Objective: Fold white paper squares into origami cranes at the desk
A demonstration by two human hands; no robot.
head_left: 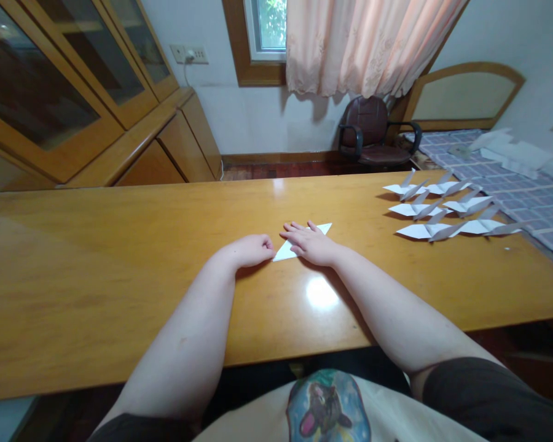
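A white sheet of paper (284,251), folded into a slim triangle, lies flat on the wooden table (142,294). My right hand (311,243) rests palm down over its middle, fingers spread, covering much of it. Curled fingers of my left hand (255,250) meet the paper's near left corner in a pinch; the exact grip is partly hidden. The paper's far right point sticks out beyond my right hand.
Several white folded paper cranes (426,231) stand in rows at the table's right end. Beyond that edge is a bed (502,166) with a checked cover. A brown armchair (373,135) stands behind the table, and a glass-fronted cabinet (166,153) at the left.
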